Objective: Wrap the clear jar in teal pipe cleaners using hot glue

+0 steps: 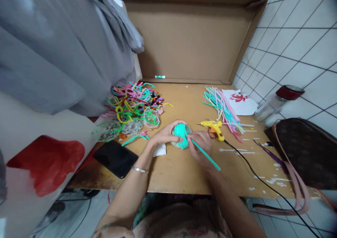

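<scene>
A small clear container [188, 129], its side wound with turquoise pipe cleaner, lies tilted just above the table's near half. My left hand [166, 134] is closed around it from the left. In my right hand [201, 143], the fingers pinch a turquoise pipe cleaner [207, 156] near its upper end, against the container's right side; its free end slants down to the right. Close by on the right lies a yellow hot glue gun [216, 128], nozzle to the left. A white scrap of paper [160, 150] is partly under my left wrist.
Behind the glue gun lies a bundle of pastel pipe cleaners [223, 108]. A tangled, multicoloured pile [134, 102] and a black phone [116, 158] are on the left. A glass bottle [272, 106], brown bag [305, 153] and black cord [252, 171] occupy the right. A cardboard panel [184, 41] stands behind.
</scene>
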Demonstrator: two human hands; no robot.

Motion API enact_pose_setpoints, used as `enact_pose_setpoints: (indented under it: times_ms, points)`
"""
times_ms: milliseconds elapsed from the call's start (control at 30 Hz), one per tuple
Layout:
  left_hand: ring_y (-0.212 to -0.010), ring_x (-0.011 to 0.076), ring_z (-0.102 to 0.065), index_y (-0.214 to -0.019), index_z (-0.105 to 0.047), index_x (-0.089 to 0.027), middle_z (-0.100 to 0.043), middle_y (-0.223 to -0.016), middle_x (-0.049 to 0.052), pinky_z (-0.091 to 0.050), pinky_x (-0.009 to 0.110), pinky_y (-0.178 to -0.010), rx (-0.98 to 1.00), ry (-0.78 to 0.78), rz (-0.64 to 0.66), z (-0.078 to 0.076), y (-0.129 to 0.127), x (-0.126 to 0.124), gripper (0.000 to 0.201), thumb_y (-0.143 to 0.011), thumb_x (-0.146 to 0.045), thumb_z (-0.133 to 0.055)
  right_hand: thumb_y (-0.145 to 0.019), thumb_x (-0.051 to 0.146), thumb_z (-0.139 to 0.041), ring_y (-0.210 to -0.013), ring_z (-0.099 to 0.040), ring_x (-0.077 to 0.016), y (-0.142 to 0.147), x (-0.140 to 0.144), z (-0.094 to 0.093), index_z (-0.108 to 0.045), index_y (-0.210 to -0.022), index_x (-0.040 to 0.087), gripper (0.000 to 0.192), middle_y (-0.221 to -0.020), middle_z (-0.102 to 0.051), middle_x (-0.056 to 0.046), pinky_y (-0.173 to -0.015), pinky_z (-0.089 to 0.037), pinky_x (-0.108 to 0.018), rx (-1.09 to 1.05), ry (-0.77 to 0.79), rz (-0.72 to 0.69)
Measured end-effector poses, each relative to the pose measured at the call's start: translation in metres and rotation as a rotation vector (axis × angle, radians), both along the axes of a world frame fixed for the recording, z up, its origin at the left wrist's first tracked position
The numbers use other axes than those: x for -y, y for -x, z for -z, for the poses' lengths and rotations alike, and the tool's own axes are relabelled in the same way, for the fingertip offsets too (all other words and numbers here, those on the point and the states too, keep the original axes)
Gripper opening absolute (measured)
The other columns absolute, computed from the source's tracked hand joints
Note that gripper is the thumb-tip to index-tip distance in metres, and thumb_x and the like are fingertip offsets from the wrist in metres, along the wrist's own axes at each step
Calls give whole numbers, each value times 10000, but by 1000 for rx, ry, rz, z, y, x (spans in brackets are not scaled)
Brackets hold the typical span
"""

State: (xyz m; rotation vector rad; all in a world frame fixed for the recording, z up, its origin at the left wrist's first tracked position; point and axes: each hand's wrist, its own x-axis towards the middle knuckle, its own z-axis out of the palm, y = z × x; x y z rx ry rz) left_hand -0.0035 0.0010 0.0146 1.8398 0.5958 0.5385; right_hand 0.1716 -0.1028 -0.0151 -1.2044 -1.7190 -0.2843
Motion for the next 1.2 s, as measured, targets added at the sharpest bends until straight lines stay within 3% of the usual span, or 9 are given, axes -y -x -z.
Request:
enact_pose_setpoints:
  times_ms: [467, 800, 1200]
  points:
    - [-997, 220, -548, -1271, -517, -184, -597, -1131, 68, -459, 330, -896, -31, -37, -23, -4, 1, 3, 645, -741, -512, -681, -853, 170, -573, -768, -611, -172, 2, -3, 4, -673, -904, 212, 120, -824, -699, -41, -716, -449, -331, 44, -67, 25]
    - [-1040, 232, -552, -1231, -544, -185, -603, -1167, 72, -448, 348, -946, 3, -19, -57, -3, -3, 6, 560, -778, -497, -654, -846, 163, -590, -744, -605, -162, 2, -6, 6, -656, -915, 197, 102, -811, -684, -43, -705, -423, -319, 89, -186, 42]
    - [-1059, 238, -580, -1192, -585, -179, -634, -1159, 68, -465, 324, -939, 14, -14, -124, -4, -9, 10, 482, -818, -481, -609, -850, 148, -587, -749, -603, -162, 4, -3, 2, -626, -929, 196, 100, -813, -685, -44, -706, -419, -316, 120, -191, 73]
